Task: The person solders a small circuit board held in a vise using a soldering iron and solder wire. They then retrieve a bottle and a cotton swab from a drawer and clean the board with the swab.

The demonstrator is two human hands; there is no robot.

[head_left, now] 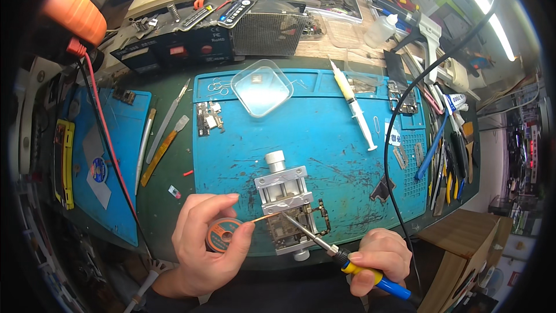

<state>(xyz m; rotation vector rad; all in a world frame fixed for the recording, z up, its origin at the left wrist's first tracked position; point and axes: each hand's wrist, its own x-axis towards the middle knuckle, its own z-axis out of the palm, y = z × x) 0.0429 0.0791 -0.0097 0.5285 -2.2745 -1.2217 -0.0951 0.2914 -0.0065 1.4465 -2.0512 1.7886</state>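
My left hand (202,243) is closed around a small round spool of copper desoldering braid (225,234), orange on its face. A short length of the braid reaches right, over a circuit board (284,227) clamped in a grey metal board holder (285,188). In my right hand (382,259) is a soldering iron (362,268) with a yellow and blue handle, gripped like a pen. Its metal tip points up and left and meets the board close to the braid's end. Whether the tip presses on the braid I cannot tell. Part of the board overhangs the holder's right side.
On the blue work mat (341,174) lie a syringe (354,107), a clear plastic dish (260,90) and small board parts (208,119). A black cable (389,168) hangs across the right side. Tweezers and pliers (450,185) stand far right; a scraper and knives (165,150) lie left.
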